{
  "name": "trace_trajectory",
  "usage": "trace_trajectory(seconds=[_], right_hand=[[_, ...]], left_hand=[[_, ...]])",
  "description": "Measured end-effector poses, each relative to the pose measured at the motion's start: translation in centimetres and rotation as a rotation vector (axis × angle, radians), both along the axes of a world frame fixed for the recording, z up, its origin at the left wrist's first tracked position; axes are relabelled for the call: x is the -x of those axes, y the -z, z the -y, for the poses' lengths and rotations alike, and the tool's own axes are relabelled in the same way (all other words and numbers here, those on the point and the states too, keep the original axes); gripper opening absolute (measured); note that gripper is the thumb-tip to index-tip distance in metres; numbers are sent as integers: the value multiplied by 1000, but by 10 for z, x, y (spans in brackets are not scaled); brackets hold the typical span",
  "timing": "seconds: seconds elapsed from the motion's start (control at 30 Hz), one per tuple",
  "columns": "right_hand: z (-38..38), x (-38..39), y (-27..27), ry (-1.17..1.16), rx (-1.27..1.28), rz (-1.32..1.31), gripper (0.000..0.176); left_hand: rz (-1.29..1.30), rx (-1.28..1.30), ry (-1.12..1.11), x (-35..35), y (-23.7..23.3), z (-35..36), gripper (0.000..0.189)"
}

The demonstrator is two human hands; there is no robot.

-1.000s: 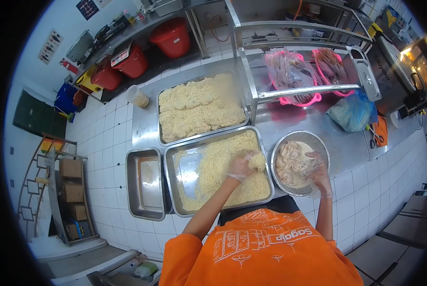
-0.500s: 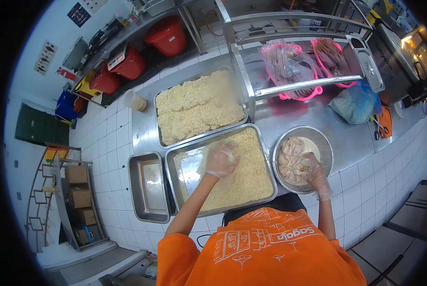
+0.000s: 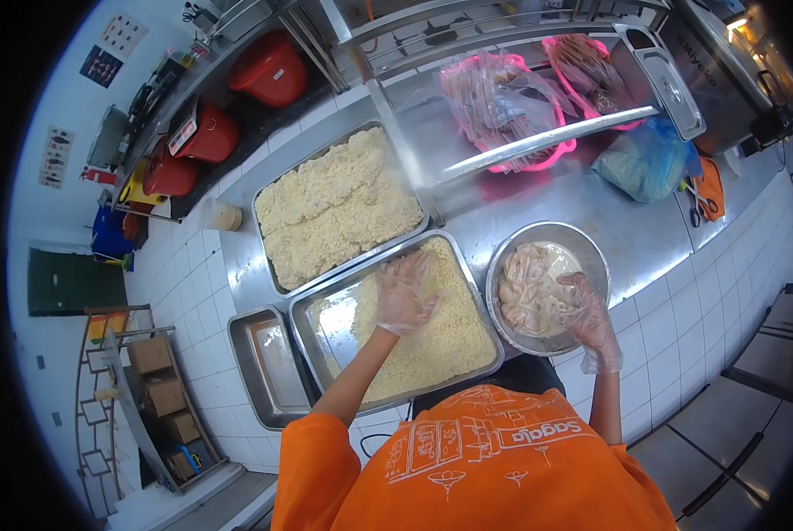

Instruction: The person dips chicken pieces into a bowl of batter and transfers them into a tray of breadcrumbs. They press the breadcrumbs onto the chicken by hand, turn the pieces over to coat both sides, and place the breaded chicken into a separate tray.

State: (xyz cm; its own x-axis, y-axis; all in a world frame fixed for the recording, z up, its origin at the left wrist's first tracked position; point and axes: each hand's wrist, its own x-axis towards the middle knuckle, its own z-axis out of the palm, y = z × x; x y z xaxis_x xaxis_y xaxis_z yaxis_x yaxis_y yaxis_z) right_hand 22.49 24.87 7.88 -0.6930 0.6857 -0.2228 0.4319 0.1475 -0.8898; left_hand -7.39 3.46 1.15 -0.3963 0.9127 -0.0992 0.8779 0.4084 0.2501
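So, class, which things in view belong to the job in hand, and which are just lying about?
Part of the job, it seems:
left hand, at the crumbs
right hand, reaching into the bowl
meat, in the bowl
crumb tray
coated pieces, in the tray behind

Probably just lying about:
scissors
blue bag
red buckets

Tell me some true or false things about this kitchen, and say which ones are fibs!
1. The left hand is at the tray with yellowish crumbs. True.
2. The right hand is at the pink baskets. False: the right hand is at the round metal bowl.
3. Both hands wear see-through gloves. True.
4. The shirt is green. False: the shirt is orange.
5. The blue bag is outside the bowl. True.
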Motion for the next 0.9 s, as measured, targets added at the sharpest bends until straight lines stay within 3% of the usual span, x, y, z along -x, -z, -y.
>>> trace_trajectory(seconds=[0.2,0.3,0.5,0.6,0.67,0.73,0.8,0.9], right_hand=[[3,-1,-7,41,39,89,52],[5,-3,-7,11,-22,48,54],[4,-4,-10,-35,-76,36,56],[5,-1,-14,-12,-68,76,57],[3,1,-18,-24,-51,80,57],[4,0,-16,-34,-77,62,52],[5,1,-13,-44,-151,13,46],[6,1,-19,-14,-16,31,57]], left_hand=[[-134,-426,118,-13,12,3,56],[11,-705,477,-37,8,-17,27],[215,-476,219,-55,39,-11,23],[193,-281,64,-29,31,32,26],[457,-203,-82,5,43,58,48],[299,-155,-102,9,27,59,61],[-284,-138,9,2,6,46,64],[-4,-251,-122,-11,9,42,69]])
